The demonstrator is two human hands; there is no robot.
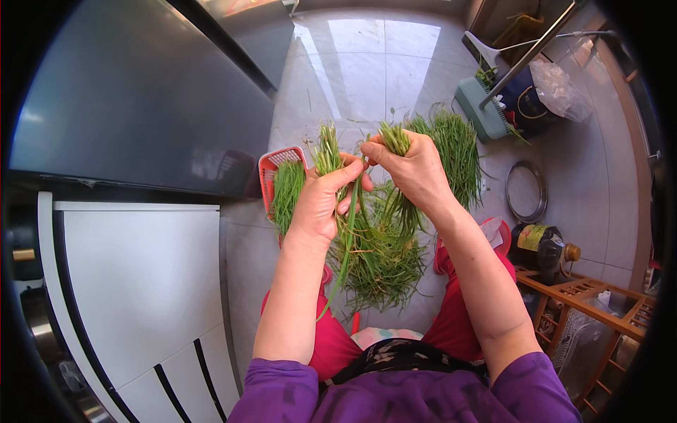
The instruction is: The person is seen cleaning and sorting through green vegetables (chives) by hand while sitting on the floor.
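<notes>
My left hand holds a bunch of green stalks, with their pale cut ends pointing up and away from me. A few long blades hang down from its fingertips. My right hand is closed around another bunch of stalks, its thumb and forefinger close to the left fingertips at a thin stalk. Below both hands a loose heap of green and yellowed blades lies on the tiled floor between my legs. A red and white plastic basket with green blades stands left. Behind my right hand lies a larger pile of long greens.
At the right are a green broom, a dark bag with clear plastic, a metal ring, a dark bottle and a wooden rack. A white cabinet and a grey appliance stand left.
</notes>
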